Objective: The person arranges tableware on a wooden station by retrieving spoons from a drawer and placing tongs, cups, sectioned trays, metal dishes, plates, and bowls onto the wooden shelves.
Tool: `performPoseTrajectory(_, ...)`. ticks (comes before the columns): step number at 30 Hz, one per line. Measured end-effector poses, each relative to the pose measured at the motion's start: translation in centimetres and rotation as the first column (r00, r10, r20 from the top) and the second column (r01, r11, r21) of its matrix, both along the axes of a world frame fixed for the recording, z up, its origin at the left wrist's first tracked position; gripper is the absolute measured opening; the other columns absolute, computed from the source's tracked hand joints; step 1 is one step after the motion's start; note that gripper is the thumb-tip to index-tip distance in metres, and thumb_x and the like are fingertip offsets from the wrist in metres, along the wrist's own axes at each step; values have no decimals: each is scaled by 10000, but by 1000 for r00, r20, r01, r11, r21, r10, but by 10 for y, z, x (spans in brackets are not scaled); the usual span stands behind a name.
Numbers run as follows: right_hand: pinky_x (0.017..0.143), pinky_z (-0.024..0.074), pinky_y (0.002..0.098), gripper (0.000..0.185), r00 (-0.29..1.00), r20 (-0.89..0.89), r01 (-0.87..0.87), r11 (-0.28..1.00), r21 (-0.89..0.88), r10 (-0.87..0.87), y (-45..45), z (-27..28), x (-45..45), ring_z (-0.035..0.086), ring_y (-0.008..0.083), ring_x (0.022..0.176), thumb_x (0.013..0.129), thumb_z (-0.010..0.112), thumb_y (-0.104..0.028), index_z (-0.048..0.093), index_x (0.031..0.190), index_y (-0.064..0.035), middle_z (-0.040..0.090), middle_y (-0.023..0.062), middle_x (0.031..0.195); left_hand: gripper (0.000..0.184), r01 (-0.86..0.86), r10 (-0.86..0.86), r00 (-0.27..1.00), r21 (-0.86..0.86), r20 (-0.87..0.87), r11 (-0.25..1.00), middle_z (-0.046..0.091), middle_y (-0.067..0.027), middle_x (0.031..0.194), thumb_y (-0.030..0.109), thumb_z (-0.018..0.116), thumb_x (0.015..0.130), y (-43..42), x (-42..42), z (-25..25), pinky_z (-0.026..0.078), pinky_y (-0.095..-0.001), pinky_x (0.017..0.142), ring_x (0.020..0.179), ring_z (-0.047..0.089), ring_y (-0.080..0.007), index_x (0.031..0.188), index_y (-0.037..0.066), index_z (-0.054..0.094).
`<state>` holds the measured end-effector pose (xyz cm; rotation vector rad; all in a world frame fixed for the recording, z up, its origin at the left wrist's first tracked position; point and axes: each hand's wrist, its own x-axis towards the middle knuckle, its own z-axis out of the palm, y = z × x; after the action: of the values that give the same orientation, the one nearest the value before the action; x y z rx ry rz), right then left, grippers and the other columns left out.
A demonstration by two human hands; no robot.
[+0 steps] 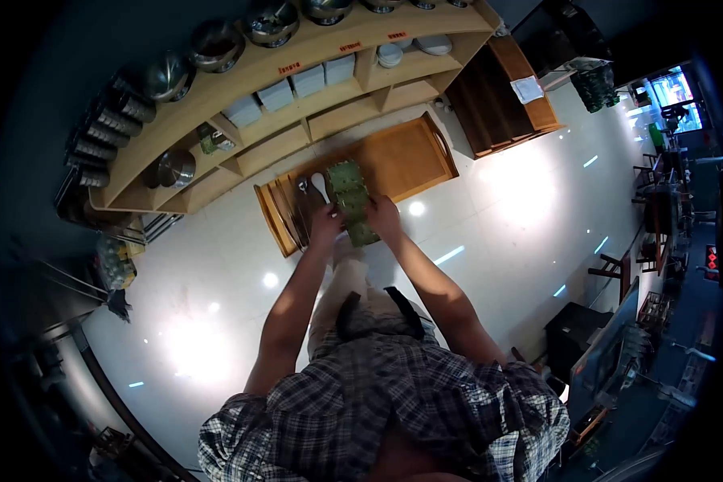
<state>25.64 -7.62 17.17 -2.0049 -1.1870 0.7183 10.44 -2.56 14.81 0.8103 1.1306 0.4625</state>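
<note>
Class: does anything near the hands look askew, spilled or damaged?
No spill or damage stands out. Mildly odd: the green item appears to overshoot the near edge of the wooden tray, not sitting wholly within.

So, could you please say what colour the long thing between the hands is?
The long thing is green, best seen in the head view.
</note>
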Motion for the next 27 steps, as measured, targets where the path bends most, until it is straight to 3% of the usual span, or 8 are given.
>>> performPoseTrajectory(4,709,468,457,221,995,73,64,998,-7,-63,21,-50,33,593,414,818,796,535,-154,617,892,27,611,253,825,301,-39,37,999,-111,-18,993,597,-36,949,214,536,887,19,33,-8,489,-304,732,802,585,-145,1155,76,541)
performPoseTrajectory(7,722,464,467,213,993,82,91,996,-8,-90,32,-91,59,591,414,834,789,535,-155,620,876,20,616,248,844,342,-110,136,980,-174,146,979,598,-57,953,281,554,875,34,48,-57,483,-324,744,830,581,-177,1118,40,544)
performPoseTrajectory(9,729,465,471,215,994,110,28,990,-136,-13,40,-97,77,592,415,838,788,532,-158,619,868,22,618,244,846,553,-2,85,975,-373,206,928,572,-82,1049,487,515,874,51,54,-74,440,-355,841,915,558,-208,1200,41,494)
performPoseTrajectory(10,736,466,474,218,990,120,-41,965,-260,74,44,-99,84,592,416,843,787,530,-160,618,861,24,620,240,849,553,2,83,975,-380,207,925,572,-82,1049,487,515,874,55,61,-68,440,-355,841,915,558,-208,1200,41,494)
performPoseTrajectory(13,742,475,473,221,989,80,-95,954,-283,122,58,-105,105,602,405,840,777,528,-154,625,878,16,620,238,828,815,8,72,986,-476,150,880,471,-106,1247,687,376,839,74,80,-54,352,-395,942,1103,460,-234,1361,62,332)
performPoseTrajectory(17,738,480,468,222,958,139,-201,935,-292,249,73,-126,128,602,397,841,774,532,-161,636,907,-17,625,226,828,821,80,119,941,-547,318,834,417,-98,1326,693,358,841,79,98,-87,322,-419,976,1167,421,-258,1371,67,316)
performPoseTrajectory(22,756,486,431,270,977,-185,-164,917,-363,101,94,-135,157,603,368,901,791,530,-209,636,993,-64,638,195,928,824,-145,258,961,-608,102,780,381,-83,1377,695,329,846,76,128,-122,284,-449,1005,1210,395,-261,1380,68,315)
performPoseTrajectory(27,774,485,391,310,958,-218,-265,868,-421,187,88,-199,177,610,350,926,821,530,-263,628,1023,-48,634,210,963,797,-170,226,974,-596,19,785,337,-65,1426,713,268,846,70,145,-138,201,-467,1042,1294,304,-257,1401,143,314)
